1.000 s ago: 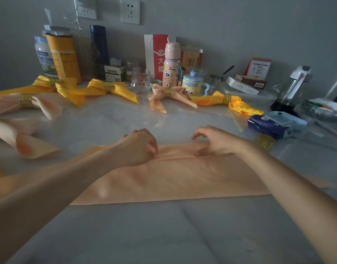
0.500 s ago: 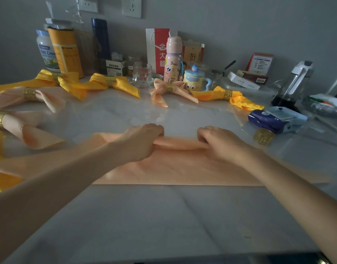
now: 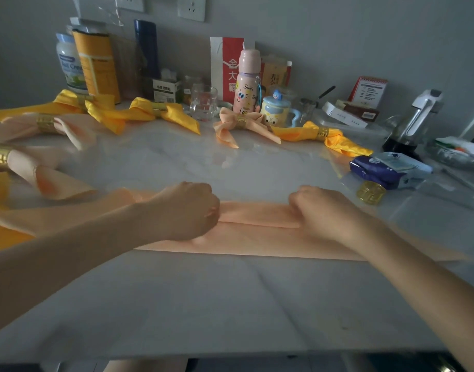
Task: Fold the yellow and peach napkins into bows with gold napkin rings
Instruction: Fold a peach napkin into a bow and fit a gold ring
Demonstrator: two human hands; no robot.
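Note:
A peach napkin [image 3: 257, 232] lies as a long band across the marble table [image 3: 230, 304]. Its far edge is doubled toward me along the middle. My left hand [image 3: 187, 210] grips that folded edge with curled fingers. My right hand [image 3: 321, 210] grips the same fold further right. A loose gold napkin ring [image 3: 370, 192] lies just right of my right hand. Finished bows sit behind: peach bows [image 3: 241, 124] [image 3: 46, 124] [image 3: 21, 167] and yellow bows [image 3: 147, 112] [image 3: 324, 135], each in a gold ring.
A purple tissue pack [image 3: 383, 167] lies at the right. Along the wall stand an orange canister [image 3: 96, 65], a glass mug [image 3: 203, 103], a pink bottle [image 3: 248, 81], a cartoon cup [image 3: 276, 111] and a blender [image 3: 410, 124]. The table's near edge runs along the bottom.
Both hands pulled the napkin's far edge toward me, folding it over, so the band is narrower. The fingers have closed tighter on the fold.

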